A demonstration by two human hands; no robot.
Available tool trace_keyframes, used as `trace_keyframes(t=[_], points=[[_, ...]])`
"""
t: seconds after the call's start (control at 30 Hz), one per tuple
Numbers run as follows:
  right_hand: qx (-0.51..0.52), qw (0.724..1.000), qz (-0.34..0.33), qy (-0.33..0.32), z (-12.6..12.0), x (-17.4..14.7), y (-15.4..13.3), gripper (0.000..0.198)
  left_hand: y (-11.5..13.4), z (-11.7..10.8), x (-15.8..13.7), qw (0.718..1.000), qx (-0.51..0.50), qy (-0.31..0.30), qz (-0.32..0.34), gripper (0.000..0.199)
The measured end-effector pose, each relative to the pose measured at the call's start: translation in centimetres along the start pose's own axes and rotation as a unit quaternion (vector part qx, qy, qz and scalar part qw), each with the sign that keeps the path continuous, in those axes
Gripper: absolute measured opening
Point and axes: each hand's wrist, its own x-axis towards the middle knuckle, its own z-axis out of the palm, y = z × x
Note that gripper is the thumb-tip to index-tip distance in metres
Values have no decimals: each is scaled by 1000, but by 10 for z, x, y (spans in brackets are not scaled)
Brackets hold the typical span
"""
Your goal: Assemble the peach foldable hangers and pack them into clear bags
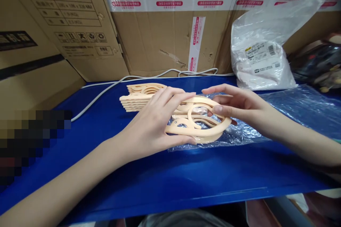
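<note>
Cream plastic folding hangers [210, 132], curved and with scroll-shaped openings, lie stacked in front of me. My left hand [157, 120] grips them from the left, thumb along the near edge and fingers over the far edge. At their right end, my right hand [234, 104] pinches the rim of the upper hanger between thumb and fingers. Part of its fingertips is hidden behind the plastic. A clear plastic bag [242, 134] lies crumpled under the hangers. Beyond my left hand sits another neat stack of cream hangers [135, 103], partly covered by that hand.
The blue table [170, 181] is backed by cardboard boxes [157, 42]. A white cable [99, 95] runs along the back. A white plastic bag [262, 64] with a label stands at back right, beside dark blurred items [319, 60]. More clear film [306, 108] lies at right.
</note>
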Motion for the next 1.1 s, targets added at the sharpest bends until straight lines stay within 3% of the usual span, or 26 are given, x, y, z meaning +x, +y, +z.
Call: trace_keyframes(t=[0.23, 0.37, 0.47, 0.57, 0.67, 0.83, 1.0, 1.1], points=[[42, 999, 12, -24, -5, 4, 8, 41, -12, 7, -3, 999, 22, -24, -11, 81], [-87, 994, -71, -7, -2, 0, 9, 49, -10, 8, -2, 999, 42, 8, -8, 77], [-260, 946, -193, -5, 3, -5, 7, 75, -5, 8, -2, 997, 67, 43, -3, 74], [-363, 897, -251, -17, 4, -8, 4, 71, 4, 10, -3, 995, 77, 56, -1, 71], [-370, 896, -245, -8, -3, -10, 1, 67, 11, 10, -2, 997, 67, 46, 7, 72], [-353, 911, -208, -39, -8, -12, -3, 88, 13, 10, -1, 996, 75, 42, 2, 72], [-374, 902, -210, -41, -1, -11, -4, 85, 12, 13, 0, 996, 81, 41, -7, 75], [-342, 924, -159, -53, -24, -11, -7, 83, 8, 8, -1, 998, 47, -14, -32, 87]])
